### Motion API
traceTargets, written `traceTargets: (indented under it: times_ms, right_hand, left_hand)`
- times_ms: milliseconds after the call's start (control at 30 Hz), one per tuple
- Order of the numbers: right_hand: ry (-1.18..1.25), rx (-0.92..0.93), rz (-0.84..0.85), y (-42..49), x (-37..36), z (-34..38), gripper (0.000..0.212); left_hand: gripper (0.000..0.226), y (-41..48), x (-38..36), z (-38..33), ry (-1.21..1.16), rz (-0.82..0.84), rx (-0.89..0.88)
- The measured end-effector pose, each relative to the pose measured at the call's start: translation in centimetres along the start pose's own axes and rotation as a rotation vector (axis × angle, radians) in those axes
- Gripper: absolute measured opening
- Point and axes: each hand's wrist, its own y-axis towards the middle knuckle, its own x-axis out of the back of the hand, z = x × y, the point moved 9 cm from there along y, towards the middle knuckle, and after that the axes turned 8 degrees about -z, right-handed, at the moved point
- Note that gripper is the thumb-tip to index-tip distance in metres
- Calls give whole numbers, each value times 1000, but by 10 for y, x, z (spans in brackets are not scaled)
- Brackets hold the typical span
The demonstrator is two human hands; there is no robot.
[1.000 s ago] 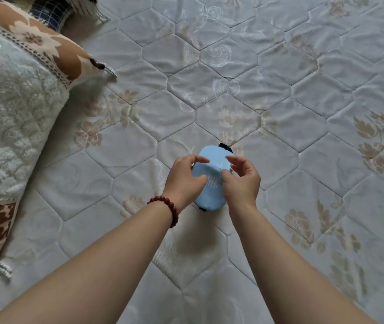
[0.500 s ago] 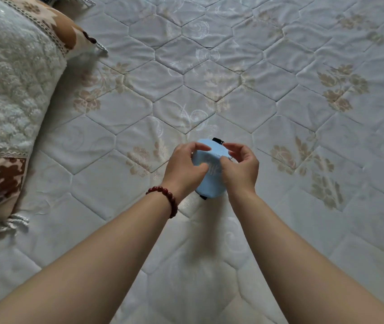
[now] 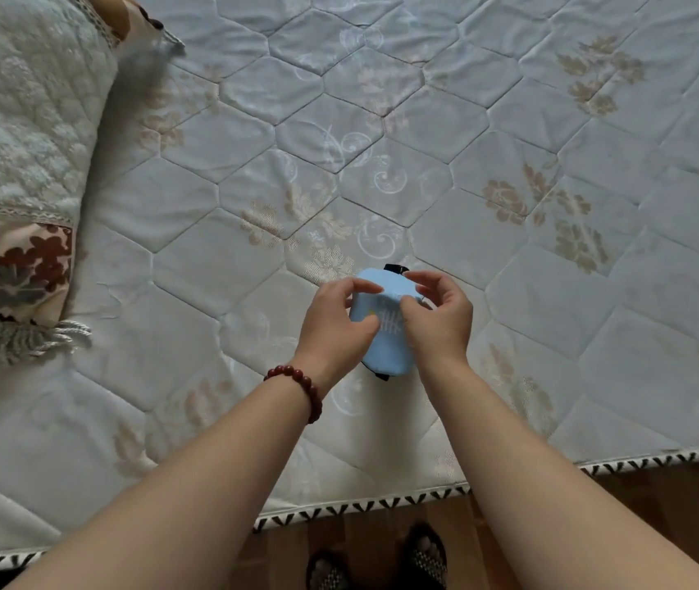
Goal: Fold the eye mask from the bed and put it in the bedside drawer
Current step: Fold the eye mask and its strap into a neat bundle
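Blue eye mask [image 3: 386,334], folded small, is pinched between left hand [image 3: 335,330] and right hand [image 3: 437,321] above the bed [image 3: 509,270], whose near edge has come into view, suggesting the drawer comes next.

Pillow [image 3: 19,121] is way off left of the hands, wood floor [image 3: 658,504] showing below them, plus sandals [image 3: 426,555] down near the wrists.
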Motion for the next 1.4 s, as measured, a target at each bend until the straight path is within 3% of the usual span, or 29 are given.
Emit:
traceTargets:
  times_ms: [400, 700, 967, 1200, 1400]
  right_hand:
    - [61, -8, 83, 5, 15, -32, 38]
    - [95, 4, 108, 25, -1, -80, 35]
    - [192, 101, 60, 44, -9, -100, 38]
    - [136, 189, -4, 47, -14, -109, 38]
    - [120, 274, 2, 46, -15, -109, 38]
  left_hand:
    - [33, -20, -27, 32, -7, -23, 70]
    - [35, 1, -41, 71, -47, -168, 69]
    - [34, 20, -57, 85, 55, -157, -65]
    - [47, 18, -67, 86, 249, -195, -197]
    - [56, 18, -64, 89, 234, -196, -222]
